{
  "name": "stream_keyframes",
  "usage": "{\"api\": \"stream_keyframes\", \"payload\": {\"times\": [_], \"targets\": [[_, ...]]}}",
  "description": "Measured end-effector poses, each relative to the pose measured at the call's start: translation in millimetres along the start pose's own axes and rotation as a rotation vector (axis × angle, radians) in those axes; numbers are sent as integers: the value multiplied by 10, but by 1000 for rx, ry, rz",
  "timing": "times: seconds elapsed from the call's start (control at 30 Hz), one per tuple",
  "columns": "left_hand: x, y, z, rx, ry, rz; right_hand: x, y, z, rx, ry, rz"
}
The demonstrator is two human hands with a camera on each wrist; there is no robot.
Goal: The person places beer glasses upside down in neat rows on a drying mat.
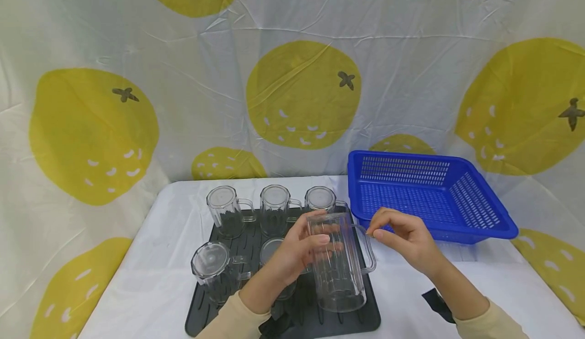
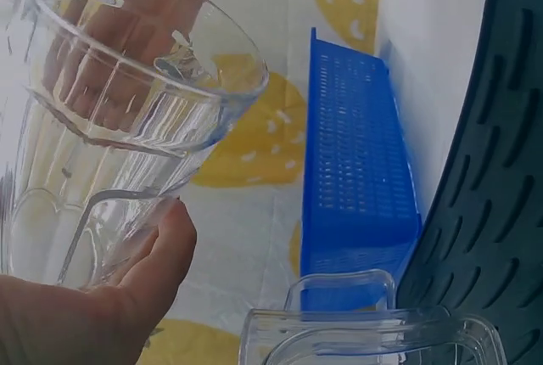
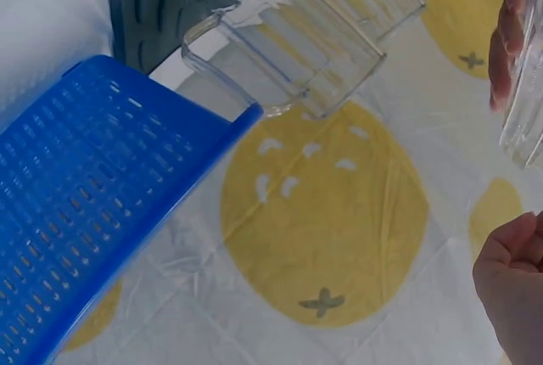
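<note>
My left hand (image 1: 299, 252) grips a clear ribbed mug (image 1: 338, 263) around its body and holds it over the front right part of a dark grey ribbed mat (image 1: 203, 318). The left wrist view shows my thumb (image 2: 161, 255) on the mug (image 2: 119, 127), whose open rim faces away. My right hand (image 1: 402, 237) is just right of the mug, with thumb and forefinger pinching at the top of its handle (image 1: 369, 257). In the right wrist view only the heel of that hand (image 3: 513, 289) and the mug's edge (image 3: 528, 110) show.
Several more clear mugs stand upside down on the mat, three in the back row (image 1: 275, 209) and others in front (image 1: 212, 270). A blue slotted basket (image 1: 502, 227) sits to the right on the white table. A lemon-print cloth hangs behind.
</note>
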State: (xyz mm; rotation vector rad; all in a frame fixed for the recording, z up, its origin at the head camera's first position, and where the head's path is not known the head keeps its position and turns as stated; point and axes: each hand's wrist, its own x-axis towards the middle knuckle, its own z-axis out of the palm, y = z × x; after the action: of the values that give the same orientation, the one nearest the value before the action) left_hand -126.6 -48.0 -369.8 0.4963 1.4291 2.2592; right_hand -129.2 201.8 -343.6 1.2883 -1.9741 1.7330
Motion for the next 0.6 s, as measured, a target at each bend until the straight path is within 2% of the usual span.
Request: {"api": "stream_keyframes", "payload": {"times": [0.17,0.27,0.47,0.6], "targets": [[-13,-17,-16,99,-38,92,-10,8,-8,-11,14,35],[-15,-36,-23,93,-70,109,-14,19,-11,-3,18,35],[-30,-63,-38,105,-82,121,-15,39,-8,26,20,17],[-40,-73,-38,134,-95,168,-22,52,-15,28,28,34]]}}
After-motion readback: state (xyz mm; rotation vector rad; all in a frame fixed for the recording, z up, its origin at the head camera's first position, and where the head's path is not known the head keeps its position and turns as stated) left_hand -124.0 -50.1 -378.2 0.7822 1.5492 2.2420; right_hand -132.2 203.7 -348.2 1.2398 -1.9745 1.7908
